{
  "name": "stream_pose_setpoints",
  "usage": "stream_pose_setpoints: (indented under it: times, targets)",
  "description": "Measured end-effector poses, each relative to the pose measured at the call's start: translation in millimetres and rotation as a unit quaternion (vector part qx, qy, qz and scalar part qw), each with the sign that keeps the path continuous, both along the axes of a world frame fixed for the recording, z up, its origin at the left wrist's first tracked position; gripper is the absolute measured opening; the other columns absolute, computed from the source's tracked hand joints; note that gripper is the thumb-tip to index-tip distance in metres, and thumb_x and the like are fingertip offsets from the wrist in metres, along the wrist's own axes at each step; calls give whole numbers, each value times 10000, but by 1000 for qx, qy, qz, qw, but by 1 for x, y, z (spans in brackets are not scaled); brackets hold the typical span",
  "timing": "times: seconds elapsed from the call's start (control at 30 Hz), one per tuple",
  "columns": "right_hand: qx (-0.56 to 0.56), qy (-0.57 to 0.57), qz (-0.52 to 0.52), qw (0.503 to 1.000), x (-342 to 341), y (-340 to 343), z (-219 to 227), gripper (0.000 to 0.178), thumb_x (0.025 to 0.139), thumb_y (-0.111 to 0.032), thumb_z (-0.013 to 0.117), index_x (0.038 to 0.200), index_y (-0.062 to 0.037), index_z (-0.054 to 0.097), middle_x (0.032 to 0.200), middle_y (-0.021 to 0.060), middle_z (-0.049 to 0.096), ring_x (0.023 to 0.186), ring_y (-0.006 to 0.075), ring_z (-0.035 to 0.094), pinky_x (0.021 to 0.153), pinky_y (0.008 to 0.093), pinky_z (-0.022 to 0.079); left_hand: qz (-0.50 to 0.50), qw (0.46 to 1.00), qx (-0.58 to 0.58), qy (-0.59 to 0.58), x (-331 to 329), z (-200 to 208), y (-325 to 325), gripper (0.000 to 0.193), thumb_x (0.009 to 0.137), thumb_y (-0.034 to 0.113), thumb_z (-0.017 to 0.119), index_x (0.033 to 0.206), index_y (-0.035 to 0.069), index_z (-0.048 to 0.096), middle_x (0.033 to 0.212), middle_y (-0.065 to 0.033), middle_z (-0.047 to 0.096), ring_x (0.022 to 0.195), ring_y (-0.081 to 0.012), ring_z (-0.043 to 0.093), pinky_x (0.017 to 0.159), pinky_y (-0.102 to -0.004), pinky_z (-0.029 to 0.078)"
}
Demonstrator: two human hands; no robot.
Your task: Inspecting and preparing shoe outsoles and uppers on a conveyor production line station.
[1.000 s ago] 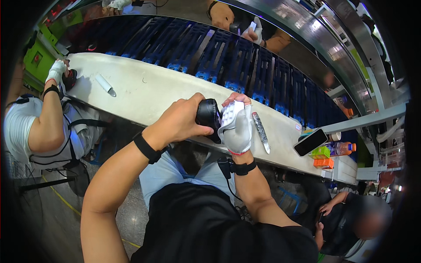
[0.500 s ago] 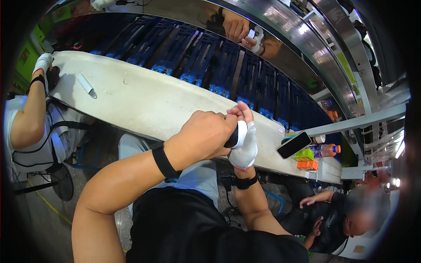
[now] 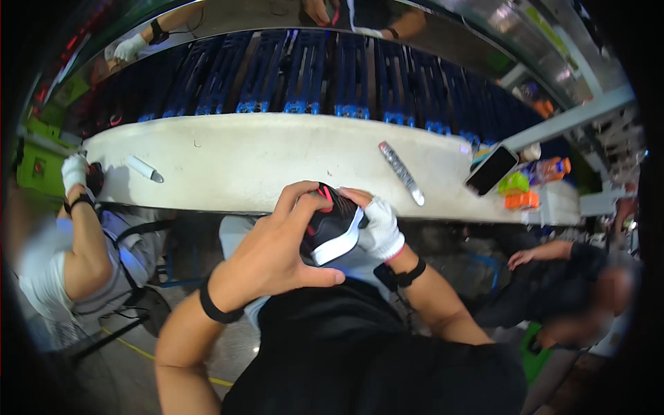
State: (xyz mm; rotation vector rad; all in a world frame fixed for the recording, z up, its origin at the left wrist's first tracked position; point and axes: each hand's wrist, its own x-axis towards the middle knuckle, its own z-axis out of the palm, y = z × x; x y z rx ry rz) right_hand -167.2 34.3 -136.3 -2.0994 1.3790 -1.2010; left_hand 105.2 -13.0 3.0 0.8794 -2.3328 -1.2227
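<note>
A black shoe (image 3: pixel 325 220) with a white sole and red on its upper is held between my hands, just off the near edge of the bench. My bare left hand (image 3: pixel 277 242) curls its fingers over the shoe's top from the left, its thumb sticking out to the right. On the far side of the shoe, my right hand (image 3: pixel 379 227), in a white glove that leaves fingertips bare, grips it. A flat strip with a shiny rounded end (image 3: pixel 401 173) lies on the white bench (image 3: pixel 256 162) beyond my right hand.
A white-handled tool (image 3: pixel 144 168) lies at the bench's left, near a co-worker's gloved hand (image 3: pixel 75 173). Blue conveyor slats (image 3: pixel 304 76) run behind. A phone (image 3: pixel 492 170), a bottle (image 3: pixel 546 169) and small green and orange cartons (image 3: pixel 521 200) stand right. Another person sits at right.
My hands have moved left and nearer to me, and the shoe now shows plainly between them. The flat strip is now visible on the bench. My view has shifted.
</note>
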Motion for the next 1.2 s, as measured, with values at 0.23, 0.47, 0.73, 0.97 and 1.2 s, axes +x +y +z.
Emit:
stream_pose_setpoints:
  times: [0.23,0.47,0.73,0.97,1.2]
  targets:
    - [-73,70,-20,995,31,-24,-11,769,684,-370,984,1345,-72,727,1369,137,743,1318,402,678,1144,504,521,203,974,-59,83,34,-97,2,697,696,195,1035,1154,45,531,1463,-257,560,1285,-378,632,1084,-429,514]
    - [-41,29,36,998,35,-32,1,658,699,-403,1018,1226,-85,784,1264,127,786,1283,399,706,1135,514,537,259,963,-57,41,46,-133,2,709,708,260,1052,1097,37,503,1148,-182,605,1036,-327,632,908,-421,532]
    - [-56,24,-39,997,38,-27,-11,797,725,-485,1022,1342,-84,718,1368,166,723,1343,415,658,1165,507,518,297,952,-55,50,37,-152,3,627,744,315,1028,1000,36,529,875,-112,516,790,-276,508,719,-407,485]
    - [194,-207,-22,959,38,-9,20,1008,758,-539,1013,1526,-65,565,1443,158,626,1365,303,614,1184,440,491,314,918,9,241,37,-173,15,675,792,267,980,1237,45,524,1175,-75,585,1055,-183,585,967,-347,515]
    - [-451,36,-56,890,-44,-49,231,903,671,-380,1086,1402,-110,630,1399,197,605,1293,396,626,1101,515,538,186,898,46,395,-2,-138,-54,474,983,129,799,1353,41,516,1212,-142,700,1088,-220,714,886,-355,613]
